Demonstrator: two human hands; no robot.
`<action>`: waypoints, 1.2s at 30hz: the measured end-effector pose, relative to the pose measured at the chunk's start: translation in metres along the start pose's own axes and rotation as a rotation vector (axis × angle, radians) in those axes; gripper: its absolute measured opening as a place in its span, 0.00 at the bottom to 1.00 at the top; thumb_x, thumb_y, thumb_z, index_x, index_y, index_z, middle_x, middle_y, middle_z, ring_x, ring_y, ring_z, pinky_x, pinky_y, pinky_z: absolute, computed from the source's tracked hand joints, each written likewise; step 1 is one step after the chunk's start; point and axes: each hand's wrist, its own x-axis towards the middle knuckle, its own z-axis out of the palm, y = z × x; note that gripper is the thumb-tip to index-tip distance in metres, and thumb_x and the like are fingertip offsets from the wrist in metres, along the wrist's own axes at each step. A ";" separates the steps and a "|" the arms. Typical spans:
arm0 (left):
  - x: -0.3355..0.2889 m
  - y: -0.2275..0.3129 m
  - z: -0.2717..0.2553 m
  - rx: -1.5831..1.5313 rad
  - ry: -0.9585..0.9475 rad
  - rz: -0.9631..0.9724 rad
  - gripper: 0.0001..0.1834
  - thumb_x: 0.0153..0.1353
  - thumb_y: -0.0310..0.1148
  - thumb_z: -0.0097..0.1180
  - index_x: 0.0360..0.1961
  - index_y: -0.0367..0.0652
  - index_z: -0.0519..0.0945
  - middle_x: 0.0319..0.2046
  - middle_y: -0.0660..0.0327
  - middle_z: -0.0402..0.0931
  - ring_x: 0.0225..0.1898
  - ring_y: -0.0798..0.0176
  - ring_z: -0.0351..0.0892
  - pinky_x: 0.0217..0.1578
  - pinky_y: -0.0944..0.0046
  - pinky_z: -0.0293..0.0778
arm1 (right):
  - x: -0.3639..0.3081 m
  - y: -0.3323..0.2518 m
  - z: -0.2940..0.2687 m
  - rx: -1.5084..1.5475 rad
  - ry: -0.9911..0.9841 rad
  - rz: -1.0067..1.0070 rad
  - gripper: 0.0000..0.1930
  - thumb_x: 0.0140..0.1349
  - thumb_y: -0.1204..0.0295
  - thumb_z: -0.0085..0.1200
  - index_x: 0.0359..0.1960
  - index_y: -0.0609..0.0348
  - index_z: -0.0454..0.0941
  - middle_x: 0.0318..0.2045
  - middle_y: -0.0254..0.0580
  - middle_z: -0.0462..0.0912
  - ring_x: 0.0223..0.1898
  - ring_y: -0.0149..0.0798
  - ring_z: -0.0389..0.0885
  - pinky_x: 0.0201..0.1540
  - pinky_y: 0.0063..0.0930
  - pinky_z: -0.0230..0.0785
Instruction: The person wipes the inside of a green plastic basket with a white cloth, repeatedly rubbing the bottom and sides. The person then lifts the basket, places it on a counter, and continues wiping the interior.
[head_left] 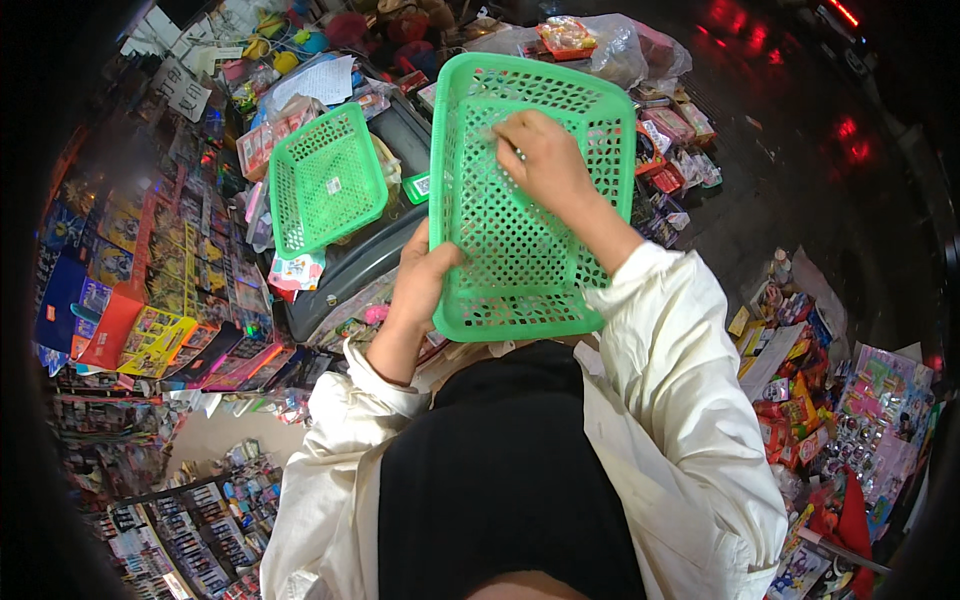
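Note:
A large green plastic basket (500,240) with a perforated floor and walls is tilted up in front of my chest. My left hand (420,275) is closed round its left rim, thumb over the edge. My right hand (545,160) is inside the basket, its fingers pinched together near the floor, with a ring on one finger. A small whitish blur shows at those fingertips, too faint to name. To the left, a second, smaller green basket (325,195) with a white label on its floor rests on other goods.
A dark grey ledge (350,270) curves beneath the smaller basket. Packed displays of colourful packages (170,250) line the left side. Bagged snacks (800,400) are heaped at the right, and small boxes (670,130) lie beyond the large basket, beside dark floor (800,190).

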 end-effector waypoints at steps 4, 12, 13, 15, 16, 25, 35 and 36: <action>0.002 -0.004 -0.004 0.086 -0.038 0.016 0.26 0.51 0.20 0.48 0.55 0.38 0.75 0.33 0.65 0.76 0.31 0.71 0.72 0.34 0.70 0.71 | -0.021 -0.035 0.003 -0.056 -0.139 -0.045 0.07 0.56 0.76 0.49 0.35 0.60 0.79 0.34 0.47 0.77 0.37 0.49 0.76 0.37 0.42 0.72; 0.004 -0.014 -0.004 0.173 -0.024 0.050 0.23 0.51 0.21 0.48 0.52 0.37 0.76 0.31 0.67 0.74 0.30 0.72 0.70 0.33 0.72 0.68 | -0.024 -0.027 0.013 -0.155 -0.121 -0.165 0.06 0.55 0.75 0.49 0.35 0.60 0.74 0.30 0.44 0.73 0.37 0.47 0.76 0.36 0.40 0.72; 0.004 -0.014 -0.003 0.177 -0.027 0.052 0.23 0.51 0.21 0.49 0.52 0.37 0.76 0.31 0.67 0.74 0.31 0.72 0.70 0.33 0.72 0.68 | -0.022 -0.028 0.012 -0.194 -0.073 -0.042 0.06 0.55 0.75 0.49 0.35 0.60 0.74 0.30 0.44 0.72 0.36 0.47 0.76 0.37 0.40 0.72; 0.006 -0.011 -0.003 0.201 -0.014 0.084 0.23 0.51 0.21 0.49 0.52 0.37 0.76 0.32 0.67 0.74 0.31 0.73 0.70 0.34 0.72 0.68 | -0.037 -0.043 0.009 -0.061 -0.305 -0.225 0.07 0.55 0.75 0.49 0.35 0.61 0.75 0.32 0.45 0.74 0.37 0.48 0.76 0.37 0.40 0.72; 0.005 -0.009 -0.003 0.220 0.008 0.108 0.24 0.51 0.21 0.49 0.52 0.37 0.76 0.33 0.67 0.74 0.31 0.73 0.70 0.34 0.72 0.68 | -0.045 -0.049 0.007 -0.001 -0.512 -0.283 0.07 0.55 0.75 0.50 0.36 0.61 0.75 0.32 0.45 0.75 0.37 0.48 0.76 0.38 0.41 0.72; 0.006 0.010 0.001 0.236 -0.074 0.151 0.28 0.50 0.19 0.47 0.56 0.35 0.73 0.36 0.68 0.75 0.33 0.74 0.70 0.35 0.73 0.68 | 0.000 -0.021 0.011 -0.082 0.005 0.007 0.07 0.55 0.76 0.48 0.35 0.59 0.76 0.31 0.46 0.75 0.35 0.49 0.77 0.39 0.43 0.72; 0.015 0.037 0.000 0.338 0.053 0.299 0.30 0.49 0.21 0.52 0.59 0.33 0.73 0.38 0.65 0.74 0.34 0.73 0.69 0.36 0.73 0.68 | -0.055 -0.034 0.033 0.046 -0.219 -0.327 0.10 0.53 0.73 0.52 0.37 0.59 0.76 0.32 0.39 0.75 0.35 0.42 0.78 0.36 0.37 0.73; 0.016 0.044 0.001 0.358 0.056 0.351 0.28 0.49 0.21 0.51 0.56 0.34 0.74 0.34 0.67 0.73 0.31 0.76 0.67 0.32 0.75 0.65 | -0.046 -0.035 0.037 0.039 -0.238 -0.305 0.12 0.53 0.73 0.52 0.40 0.59 0.77 0.33 0.39 0.75 0.35 0.42 0.78 0.35 0.35 0.74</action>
